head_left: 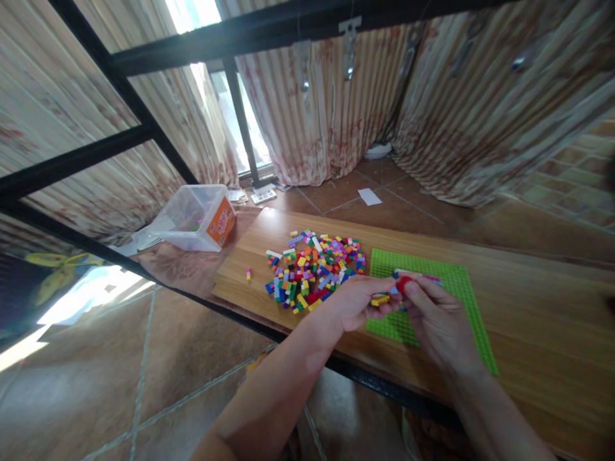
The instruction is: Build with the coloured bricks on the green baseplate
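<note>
Over the green baseplate (451, 288) my two hands meet. My left hand (360, 301) reaches in from the left with its fingers closed around small toy bricks: a light blue brick (394, 291) near the fingertips and a yellow brick (380, 299) lower down. My right hand (439, 314) pinches a round red piece (403, 283) between thumb and finger, right against the light blue brick. Whether those two are joined cannot be told. Behind the fingers, a few bricks in white and magenta (432, 279) show on or just above the baseplate, partly hidden.
A heap of mixed coloured bricks (312, 269) spreads over the wooden board (538, 320) left of the baseplate. One small pink and yellow stack (248, 274) lies apart. Farther left stands a clear plastic box (192, 218) with an orange label. A dark metal bar (269, 38) crosses above.
</note>
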Action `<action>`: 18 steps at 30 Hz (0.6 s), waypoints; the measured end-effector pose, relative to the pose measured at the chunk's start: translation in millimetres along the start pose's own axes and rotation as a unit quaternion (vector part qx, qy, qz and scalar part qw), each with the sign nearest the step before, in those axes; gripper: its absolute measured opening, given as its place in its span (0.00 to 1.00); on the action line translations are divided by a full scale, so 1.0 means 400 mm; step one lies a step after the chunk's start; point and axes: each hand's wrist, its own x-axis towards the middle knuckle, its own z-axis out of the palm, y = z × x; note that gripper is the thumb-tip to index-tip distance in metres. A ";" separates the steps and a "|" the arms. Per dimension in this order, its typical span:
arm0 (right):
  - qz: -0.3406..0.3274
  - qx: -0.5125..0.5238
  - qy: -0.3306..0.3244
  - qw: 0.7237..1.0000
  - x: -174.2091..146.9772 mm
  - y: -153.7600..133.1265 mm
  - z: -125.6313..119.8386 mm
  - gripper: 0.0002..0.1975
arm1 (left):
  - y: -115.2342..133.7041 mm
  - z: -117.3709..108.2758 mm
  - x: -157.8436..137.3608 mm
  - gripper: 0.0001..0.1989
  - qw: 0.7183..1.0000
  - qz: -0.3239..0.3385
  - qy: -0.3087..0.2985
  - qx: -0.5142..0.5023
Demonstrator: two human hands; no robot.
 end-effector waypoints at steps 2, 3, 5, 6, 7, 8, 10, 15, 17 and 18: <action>0.008 0.018 0.001 1.000 0.002 0.000 0.004 0.10 | 0.007 0.002 0.000 0.11 1.000 0.008 0.018 -0.016; 0.010 0.019 0.004 1.000 0.002 -0.001 0.006 0.10 | 0.012 0.001 -0.001 0.11 0.999 0.018 0.036 -0.020; 0.011 0.014 0.012 1.000 0.003 -0.004 0.007 0.09 | 0.024 -0.008 -0.002 0.12 0.996 0.045 0.081 -0.007; 0.011 0.010 0.017 1.000 0.002 -0.006 0.007 0.09 | 0.032 -0.016 -0.003 0.12 0.992 0.065 0.110 0.015; 0.012 0.005 0.021 1.000 0.001 -0.009 0.007 0.09 | 0.040 -0.026 -0.004 0.11 0.985 0.088 0.141 0.045; 0.014 0.002 0.023 1.000 0.000 -0.012 0.006 0.09 | 0.050 -0.039 -0.006 0.11 0.975 0.113 0.173 0.083; 0.015 -0.003 0.024 1.000 -0.001 -0.019 0.004 0.09 | 0.070 -0.070 -0.011 0.10 0.945 0.163 0.231 0.167; 0.006 -0.006 0.035 0.999 0.000 -0.027 -0.004 0.08 | 0.120 -0.154 -0.031 0.10 0.873 0.218 0.312 0.303; 0.006 -0.009 0.037 0.999 0.000 -0.027 -0.007 0.08 | 0.137 -0.179 -0.043 0.09 0.858 0.224 0.328 0.326; 0.006 -0.011 0.037 0.999 0.000 -0.027 -0.008 0.08 | 0.144 -0.189 -0.049 0.09 0.850 0.225 0.338 0.336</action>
